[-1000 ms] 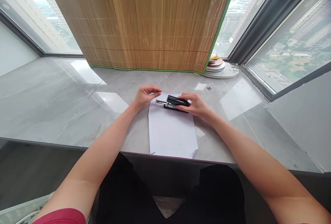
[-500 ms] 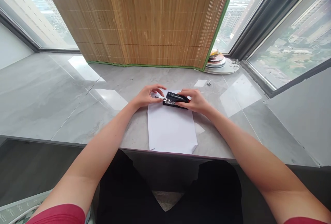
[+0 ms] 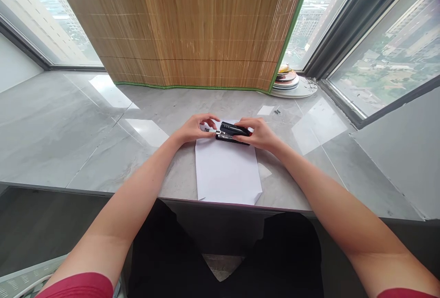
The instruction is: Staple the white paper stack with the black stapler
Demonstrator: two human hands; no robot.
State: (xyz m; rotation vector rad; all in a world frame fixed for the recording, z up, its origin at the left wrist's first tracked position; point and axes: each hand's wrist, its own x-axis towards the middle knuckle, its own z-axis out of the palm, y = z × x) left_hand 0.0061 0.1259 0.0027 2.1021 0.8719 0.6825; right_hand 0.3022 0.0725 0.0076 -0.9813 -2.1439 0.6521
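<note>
Across the middle of the frame lies the grey worktop (image 3: pixel 103 151), and on it, near the lower centre, a white sheet of paper (image 3: pixel 227 174) with the black stapler (image 3: pixel 233 133) sitting on its far edge. The right hand (image 3: pixel 263 134) is closed around the back of the stapler body and keeps it flat. The left hand (image 3: pixel 195 128) is half curled, and its fingertips pinch the shiny metal rail (image 3: pixel 211 130) that sticks out at the stapler's left end. To do this step well, I think the right hand should hold the body steady while the left moves the rail straight along its line, not at an angle. The stapler looks small, glossy black on top, with a silver metal part below.
</note>
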